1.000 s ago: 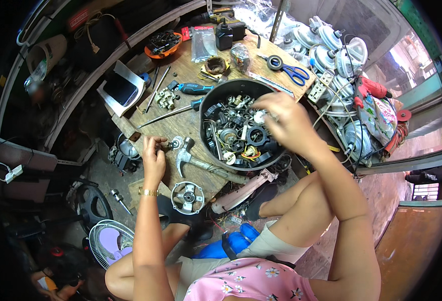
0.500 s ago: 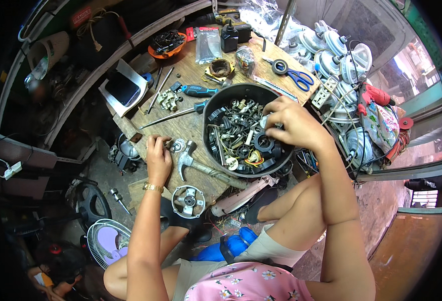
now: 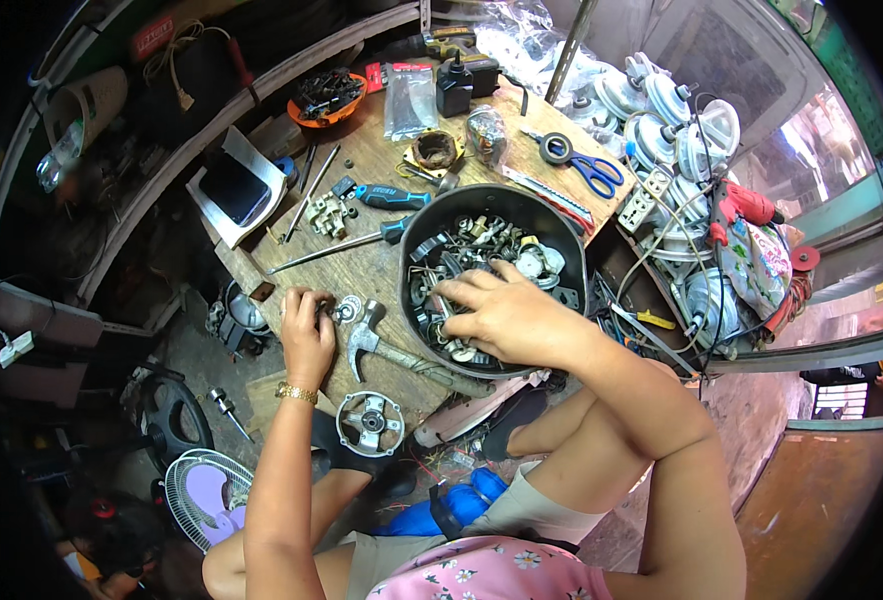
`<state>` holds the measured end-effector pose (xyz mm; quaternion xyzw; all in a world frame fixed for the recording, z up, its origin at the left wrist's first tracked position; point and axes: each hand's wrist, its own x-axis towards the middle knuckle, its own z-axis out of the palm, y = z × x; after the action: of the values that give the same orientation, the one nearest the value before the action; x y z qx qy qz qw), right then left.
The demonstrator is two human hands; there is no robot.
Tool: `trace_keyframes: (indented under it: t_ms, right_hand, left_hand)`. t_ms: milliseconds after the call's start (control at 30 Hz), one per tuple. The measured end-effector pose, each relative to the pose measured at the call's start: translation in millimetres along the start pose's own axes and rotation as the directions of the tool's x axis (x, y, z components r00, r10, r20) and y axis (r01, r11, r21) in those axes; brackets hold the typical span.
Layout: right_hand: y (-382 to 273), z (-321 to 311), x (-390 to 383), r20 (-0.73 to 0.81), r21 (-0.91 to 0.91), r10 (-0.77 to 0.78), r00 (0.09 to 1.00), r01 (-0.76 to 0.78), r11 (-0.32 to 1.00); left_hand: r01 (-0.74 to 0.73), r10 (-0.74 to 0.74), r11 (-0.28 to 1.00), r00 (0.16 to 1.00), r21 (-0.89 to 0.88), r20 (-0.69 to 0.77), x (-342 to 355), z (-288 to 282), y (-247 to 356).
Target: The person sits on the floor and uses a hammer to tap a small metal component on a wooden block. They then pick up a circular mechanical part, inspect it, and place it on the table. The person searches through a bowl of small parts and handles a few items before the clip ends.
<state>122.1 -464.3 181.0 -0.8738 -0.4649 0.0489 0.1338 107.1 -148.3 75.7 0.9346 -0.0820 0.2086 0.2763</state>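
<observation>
On the wooden table stands a deep dark pot (image 3: pixel 407 215) filled with loose metal and plastic parts (image 3: pixel 486 238). My right hand (image 3: pixel 506 312) reaches into it, fingers spread over the parts; its fingertips are partly hidden among them. My left hand (image 3: pixel 308 322) rests at the table's left edge with its fingers curled, and what they hold, if anything, is hidden. Beside it lies a small round metal part (image 3: pixel 348 308). A claw hammer (image 3: pixel 366 340) lies between that hand and the pot. Nearer to me sits a round metal motor housing (image 3: pixel 371 423).
Behind the pot are a blue-handled screwdriver (image 3: pixel 391 197), blue scissors (image 3: pixel 596 175), a copper-wound stator (image 3: pixel 433 150) and an orange bowl (image 3: pixel 329 97) of dark parts. A phone (image 3: pixel 234 190) lies left. Clear plastic housings (image 3: pixel 676 135) and a red power tool (image 3: pixel 746 205) crowd the right.
My right hand has moved left and nearer across the pot, and the parts inside lie differently. My left hand has stayed at the table's edge. The view has shifted slightly.
</observation>
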Motion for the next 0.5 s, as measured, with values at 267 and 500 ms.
trace_keyframes:
  t_ms: [267, 500]
  right_hand:
    - [20, -29, -11, -0.033, 0.027, 0.057, 0.998, -0.056, 0.998]
    - [32, -53, -23, 0.036, 0.203, 0.137, 0.99, -0.141, 0.969]
  left_hand:
    - [0.026, -0.026, 0.999, 1.0, -0.025, 0.002, 0, 1, -2]
    - [0.028, -0.028, 0.999, 1.0, -0.036, -0.001, 0, 0, 0]
